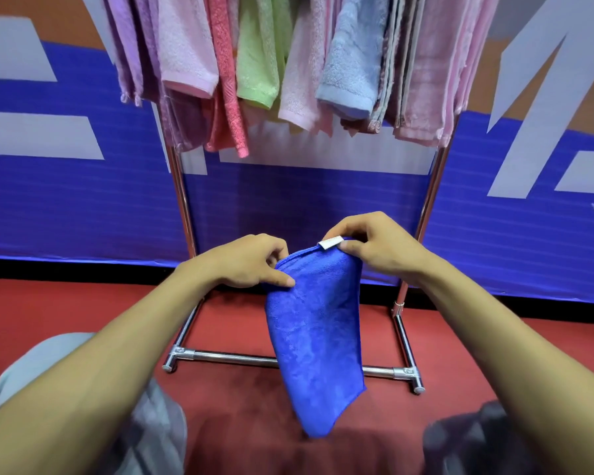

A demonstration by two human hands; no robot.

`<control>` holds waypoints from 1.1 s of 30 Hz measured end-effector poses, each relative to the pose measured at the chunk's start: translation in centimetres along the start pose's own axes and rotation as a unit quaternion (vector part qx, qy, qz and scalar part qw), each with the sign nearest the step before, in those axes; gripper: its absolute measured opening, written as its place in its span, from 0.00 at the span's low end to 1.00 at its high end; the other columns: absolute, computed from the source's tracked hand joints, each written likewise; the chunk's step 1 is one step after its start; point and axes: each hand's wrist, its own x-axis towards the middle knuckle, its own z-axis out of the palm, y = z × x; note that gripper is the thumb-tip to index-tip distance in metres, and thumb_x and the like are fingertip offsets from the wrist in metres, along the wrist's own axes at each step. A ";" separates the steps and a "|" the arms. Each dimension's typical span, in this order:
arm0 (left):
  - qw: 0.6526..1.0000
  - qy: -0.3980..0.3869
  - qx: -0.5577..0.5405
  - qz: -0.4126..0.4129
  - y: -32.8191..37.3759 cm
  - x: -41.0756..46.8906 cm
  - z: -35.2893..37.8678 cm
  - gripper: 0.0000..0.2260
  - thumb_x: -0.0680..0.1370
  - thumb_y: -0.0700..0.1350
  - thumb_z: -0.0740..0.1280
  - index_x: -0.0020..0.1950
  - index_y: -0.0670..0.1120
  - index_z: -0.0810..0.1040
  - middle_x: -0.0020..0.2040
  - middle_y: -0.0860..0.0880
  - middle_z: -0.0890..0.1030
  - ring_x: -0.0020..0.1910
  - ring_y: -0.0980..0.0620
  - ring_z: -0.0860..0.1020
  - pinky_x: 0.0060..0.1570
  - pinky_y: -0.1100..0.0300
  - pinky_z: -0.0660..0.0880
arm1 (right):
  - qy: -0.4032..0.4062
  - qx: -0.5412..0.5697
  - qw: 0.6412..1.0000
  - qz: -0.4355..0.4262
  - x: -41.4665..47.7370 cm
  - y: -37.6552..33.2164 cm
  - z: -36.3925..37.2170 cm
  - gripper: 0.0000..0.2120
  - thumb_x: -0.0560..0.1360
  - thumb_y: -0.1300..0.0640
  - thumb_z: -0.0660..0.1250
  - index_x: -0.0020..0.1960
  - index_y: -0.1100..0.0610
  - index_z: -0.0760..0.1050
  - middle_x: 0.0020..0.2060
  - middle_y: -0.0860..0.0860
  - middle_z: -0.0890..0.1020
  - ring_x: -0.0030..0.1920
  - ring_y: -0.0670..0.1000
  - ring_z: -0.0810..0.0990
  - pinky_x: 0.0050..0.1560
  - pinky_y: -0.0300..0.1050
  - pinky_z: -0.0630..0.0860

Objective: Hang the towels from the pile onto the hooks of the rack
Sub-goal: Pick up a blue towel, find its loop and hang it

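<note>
Pinching top hem of royal-blue microfibre towel (316, 337) with left grip (251, 265) and right grip (374, 248); hangs below both. Shift right pinch onto white fabric loop (330, 243) beside thumb, then lift to chrome rack (427, 207) above.

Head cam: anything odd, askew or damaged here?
Nothing stands out. The left hand and right hand pinch the blue towel by its top edge near the white tag; it hangs intact. Hung towels crowd the rack, all in place.
</note>
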 end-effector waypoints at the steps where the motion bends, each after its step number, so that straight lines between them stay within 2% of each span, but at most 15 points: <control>1: 1.000 -0.002 0.004 0.001 -0.1 0.0 0.0 0.10 0.71 0.49 0.75 0.42 0.48 0.75 0.37 0.51 0.80 0.33 0.58 0.77 0.37 0.65 0.73 | 0.009 -0.012 1.000 -0.001 0.1 0.3 -0.1 0.12 0.74 0.66 0.65 0.45 0.51 0.82 0.43 0.44 0.84 0.46 0.45 0.81 0.50 0.39 0.74; 3: 1.000 0.001 -0.004 0.000 -0.3 -0.2 -0.3 0.09 0.71 0.46 0.75 0.42 0.47 0.76 0.33 0.52 0.80 0.29 0.61 0.76 0.32 0.71 0.69 | 0.027 -0.025 0.999 -0.001 0.2 0.9 -0.3 0.11 0.74 0.65 0.66 0.44 0.50 0.80 0.40 0.44 0.83 0.43 0.44 0.80 0.48 0.38 0.73; 6: 1.000 0.018 -0.015 -0.002 -0.6 -0.3 -0.8 0.06 0.71 0.45 0.75 0.44 0.47 0.80 0.32 0.50 0.81 0.30 0.59 0.78 0.33 0.71 0.70 | 0.043 -0.030 0.999 0.005 0.3 1.1 -0.5 0.09 0.74 0.65 0.67 0.43 0.51 0.79 0.35 0.43 0.81 0.37 0.38 0.77 0.44 0.31 0.70; 9: 1.000 0.029 0.003 -0.003 -1.1 -0.4 -1.1 0.03 0.73 0.42 0.73 0.46 0.47 0.84 0.35 0.51 0.84 0.33 0.59 0.79 0.34 0.74 0.70 | 0.050 -0.050 0.997 0.007 0.2 1.1 -0.5 0.08 0.74 0.65 0.68 0.43 0.52 0.79 0.34 0.42 0.81 0.34 0.33 0.76 0.40 0.24 0.68; 11: 0.998 0.054 0.029 -0.007 -1.3 -0.5 -1.2 0.06 0.74 0.40 0.72 0.49 0.47 0.85 0.40 0.50 0.85 0.37 0.58 0.79 0.34 0.76 0.69 | 0.053 -0.062 0.997 0.006 0.2 1.1 -0.4 0.07 0.73 0.65 0.69 0.44 0.53 0.80 0.35 0.42 0.81 0.35 0.33 0.77 0.40 0.22 0.67; 13: 0.994 0.093 0.056 0.008 -1.2 -0.5 -1.2 0.08 0.74 0.40 0.71 0.53 0.45 0.85 0.45 0.48 0.85 0.40 0.58 0.78 0.36 0.76 0.67 | 0.050 -0.106 0.993 0.007 0.4 1.3 -0.3 0.06 0.73 0.65 0.70 0.46 0.54 0.81 0.37 0.45 0.82 0.37 0.38 0.77 0.39 0.23 0.68; 17: 0.981 0.180 0.048 0.053 -0.3 -0.7 -1.5 0.10 0.73 0.43 0.73 0.53 0.46 0.85 0.43 0.50 0.82 0.42 0.56 0.77 0.40 0.74 0.66 | 0.044 -0.221 0.974 -0.002 0.5 2.3 -0.2 0.09 0.73 0.67 0.67 0.49 0.58 0.82 0.41 0.53 0.85 0.44 0.54 0.81 0.43 0.40 0.72; 19: 0.973 0.221 0.047 0.049 -0.2 -0.7 -1.7 0.10 0.71 0.43 0.75 0.52 0.49 0.85 0.41 0.50 0.81 0.41 0.54 0.77 0.40 0.71 0.67 | 0.094 -0.221 0.970 -0.031 0.4 1.9 -0.2 0.11 0.71 0.69 0.65 0.49 0.59 0.82 0.42 0.54 0.85 0.45 0.55 0.81 0.44 0.41 0.72; 21: 0.966 0.256 0.013 0.036 -0.4 -0.7 -1.9 0.11 0.70 0.43 0.76 0.52 0.50 0.83 0.36 0.51 0.79 0.35 0.57 0.75 0.37 0.73 0.67 | 0.153 -0.212 0.963 -0.058 0.4 1.3 -0.3 0.14 0.70 0.71 0.63 0.50 0.59 0.82 0.44 0.54 0.85 0.47 0.56 0.81 0.49 0.44 0.74; 24: 0.964 0.267 -0.004 0.011 -0.6 -0.4 -1.7 0.10 0.73 0.45 0.73 0.54 0.48 0.83 0.36 0.50 0.77 0.35 0.57 0.74 0.37 0.71 0.66 | 0.158 -0.202 0.966 -0.040 0.4 1.0 -0.2 0.16 0.71 0.71 0.61 0.50 0.59 0.83 0.44 0.54 0.85 0.48 0.57 0.81 0.51 0.51 0.76; 26: 0.965 0.260 0.016 0.001 -0.5 -0.2 -1.4 0.06 0.76 0.46 0.70 0.50 0.47 0.84 0.38 0.50 0.76 0.39 0.54 0.74 0.39 0.67 0.64 | 0.141 -0.203 0.969 -0.016 0.3 1.2 -0.1 0.15 0.72 0.70 0.61 0.50 0.58 0.83 0.43 0.54 0.85 0.47 0.58 0.81 0.49 0.52 0.77; 29: 0.966 0.257 -0.011 -0.013 -0.3 -0.1 -1.0 0.05 0.76 0.46 0.68 0.46 0.47 0.83 0.39 0.53 0.77 0.38 0.57 0.73 0.40 0.66 0.63 | 0.128 -0.214 0.968 0.037 0.3 1.2 -0.1 0.14 0.72 0.68 0.62 0.50 0.58 0.83 0.44 0.55 0.85 0.49 0.58 0.80 0.50 0.50 0.77; 33: 0.955 0.225 -0.166 -0.099 -0.4 0.4 0.7 0.06 0.76 0.45 0.67 0.39 0.46 0.78 0.33 0.51 0.78 0.31 0.53 0.76 0.37 0.61 0.74 | 0.131 -0.171 0.970 0.108 -0.1 0.7 -0.2 0.14 0.70 0.66 0.61 0.44 0.55 0.84 0.37 0.53 0.85 0.41 0.53 0.80 0.39 0.39 0.75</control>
